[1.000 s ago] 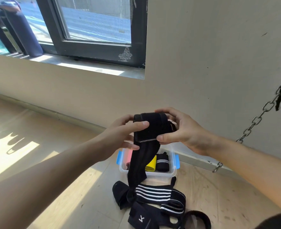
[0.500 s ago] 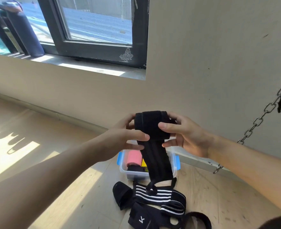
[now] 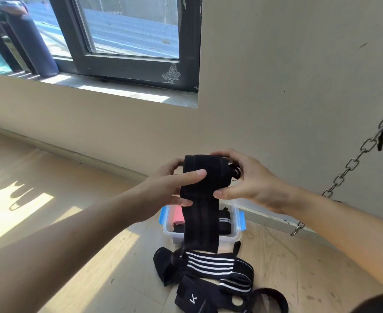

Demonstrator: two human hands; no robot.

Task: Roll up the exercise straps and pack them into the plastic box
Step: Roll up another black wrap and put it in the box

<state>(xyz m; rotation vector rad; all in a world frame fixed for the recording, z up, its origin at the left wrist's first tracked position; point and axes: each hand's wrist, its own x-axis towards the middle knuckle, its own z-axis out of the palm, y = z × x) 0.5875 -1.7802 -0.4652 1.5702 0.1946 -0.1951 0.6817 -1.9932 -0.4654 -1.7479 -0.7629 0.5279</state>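
A black exercise strap [image 3: 205, 177] is partly rolled at chest height, its loose tail hanging down in front of the plastic box. My left hand [image 3: 170, 188] grips the roll from the left, thumb across its front. From the right, my right hand [image 3: 247, 179] holds the roll's end, thumb under it. The clear plastic box [image 3: 236, 231] with blue clips sits on the floor by the wall. Inside it are a pink roll [image 3: 176, 219] and a black roll with white stripes [image 3: 224, 223]. Several more black straps [image 3: 208, 267], some white-striped, lie heaped on the floor before the box.
A steel chain [image 3: 346, 168] hangs slanting at the right and is fixed near the skirting. A beige wall with a dark-framed window [image 3: 129, 62] stands behind. The wooden floor [image 3: 50, 199] spreads to the left, partly sunlit.
The roll has grown a little and the hanging tail is shorter and flatter. Both hands have shifted their fingers round the roll; the view moved slightly.
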